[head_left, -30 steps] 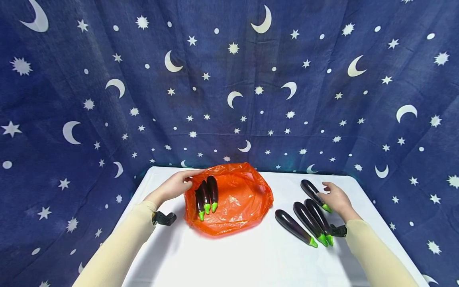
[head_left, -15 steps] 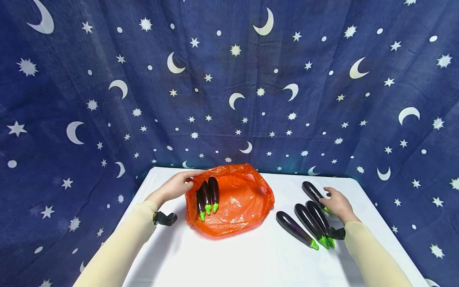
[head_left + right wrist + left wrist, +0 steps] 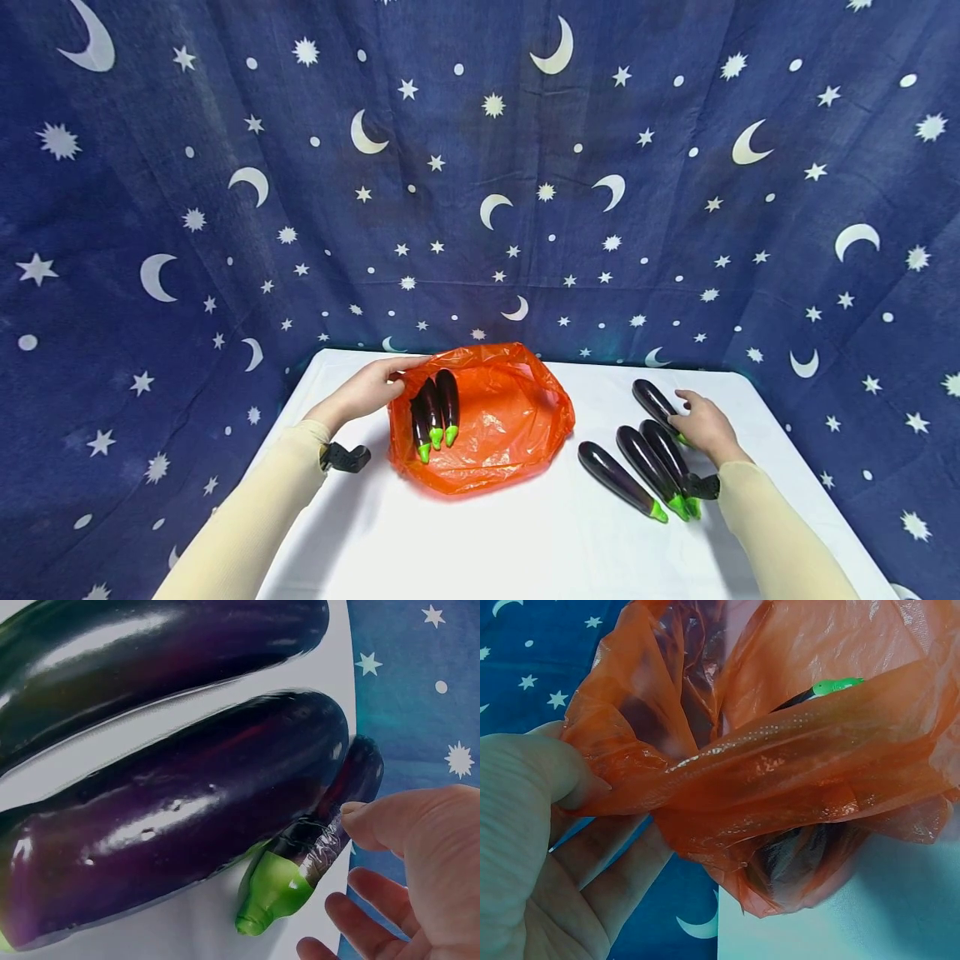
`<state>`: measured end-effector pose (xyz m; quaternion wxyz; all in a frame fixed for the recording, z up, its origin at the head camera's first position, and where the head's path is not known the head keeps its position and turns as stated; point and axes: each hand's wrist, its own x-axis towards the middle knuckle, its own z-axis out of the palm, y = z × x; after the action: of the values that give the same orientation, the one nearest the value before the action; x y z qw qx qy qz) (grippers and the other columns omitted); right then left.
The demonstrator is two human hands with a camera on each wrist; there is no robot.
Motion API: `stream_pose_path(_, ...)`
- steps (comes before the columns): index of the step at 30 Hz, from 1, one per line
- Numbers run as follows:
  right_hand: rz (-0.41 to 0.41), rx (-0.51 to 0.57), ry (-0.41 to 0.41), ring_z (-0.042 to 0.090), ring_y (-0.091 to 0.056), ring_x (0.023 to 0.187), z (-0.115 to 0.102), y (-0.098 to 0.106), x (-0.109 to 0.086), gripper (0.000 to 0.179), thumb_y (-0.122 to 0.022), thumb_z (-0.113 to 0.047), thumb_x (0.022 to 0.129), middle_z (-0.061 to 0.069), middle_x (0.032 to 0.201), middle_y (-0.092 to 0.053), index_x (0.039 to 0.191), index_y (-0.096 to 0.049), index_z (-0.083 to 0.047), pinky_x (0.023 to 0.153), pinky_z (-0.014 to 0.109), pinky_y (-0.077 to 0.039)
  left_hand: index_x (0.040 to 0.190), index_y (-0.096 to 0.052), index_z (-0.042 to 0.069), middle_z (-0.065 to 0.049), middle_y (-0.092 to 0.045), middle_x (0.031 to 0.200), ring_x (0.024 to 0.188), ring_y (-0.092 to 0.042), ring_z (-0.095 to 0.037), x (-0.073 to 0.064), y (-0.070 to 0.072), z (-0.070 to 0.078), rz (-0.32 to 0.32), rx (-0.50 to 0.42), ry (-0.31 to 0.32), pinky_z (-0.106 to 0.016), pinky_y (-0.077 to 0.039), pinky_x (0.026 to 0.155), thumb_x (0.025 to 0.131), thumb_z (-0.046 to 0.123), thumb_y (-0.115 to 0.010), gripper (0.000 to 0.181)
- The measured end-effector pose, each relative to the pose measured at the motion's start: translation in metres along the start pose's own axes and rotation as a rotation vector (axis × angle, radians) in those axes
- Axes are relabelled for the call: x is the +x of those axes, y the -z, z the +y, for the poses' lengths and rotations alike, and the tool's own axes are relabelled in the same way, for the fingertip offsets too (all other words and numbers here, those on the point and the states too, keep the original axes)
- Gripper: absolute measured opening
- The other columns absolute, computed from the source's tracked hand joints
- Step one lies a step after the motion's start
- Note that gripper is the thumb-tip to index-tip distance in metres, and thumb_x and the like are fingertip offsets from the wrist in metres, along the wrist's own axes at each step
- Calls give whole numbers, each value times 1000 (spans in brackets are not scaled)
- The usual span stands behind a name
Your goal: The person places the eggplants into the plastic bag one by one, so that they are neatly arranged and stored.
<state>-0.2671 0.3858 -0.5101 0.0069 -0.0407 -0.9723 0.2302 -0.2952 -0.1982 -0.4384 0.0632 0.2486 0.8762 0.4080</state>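
An orange-red plastic bag [image 3: 502, 425] lies mouth toward me on the table, with 3 eggplants [image 3: 447, 395] on its left side. My left hand [image 3: 365, 387] pinches the bag's left rim between thumb and fingers, as the left wrist view shows. Over at the right, my right hand [image 3: 707, 427] is at the rearmost eggplant [image 3: 651, 398]. In the right wrist view its thumb [image 3: 375, 821] overlaps that eggplant's side and the other fingers are loosely bent, not wrapped round it. Whether the thumb touches the skin is unclear.
Nearer me on the right lie 3 more eggplants, among them the leftmost one [image 3: 615, 477], with green stem ends toward me. A white cloth covers the table [image 3: 480, 550]. Behind it hangs a blue curtain [image 3: 450, 200] with moons and stars.
The head view has shifted slightly. My right hand has drawn very slightly back toward me beside the rear eggplant. My left hand keeps its pinch on the bag, and the eggplants lie as before.
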Motion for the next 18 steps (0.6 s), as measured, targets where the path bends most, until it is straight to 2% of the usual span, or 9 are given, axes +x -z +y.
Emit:
stream_pose_path(5,-4,7,-8,57,-51,118,-1,0,2,64,-62,-16,90,43,130,-51,143,-43,15,97,67,-41,147,-59,16,-4,-64,138,117,-61,-24,0,0,1,19,25,-15,-45,-46,103,92,-6,-50,60)
stream_pose_path(15,-23,-10,17,58,-53,117,-1,-3,9,61,-64,-15,89,42,129,-53,140,-46,15,96,67,-42,148,-58,19,0,-63,139,114,-62,-21,0,0,1,4,12,10,-41,-48,98,92,-7,-49,63)
stream_pose_path(18,-35,-12,12,57,-53,116,-2,-3,10,61,-64,-14,89,42,128,-54,140,-47,15,95,66,-43,148,-58,17,-3,-63,139,116,-61,-22,0,0,1,12,20,-8,-43,-47,101,92,-7,-49,62)
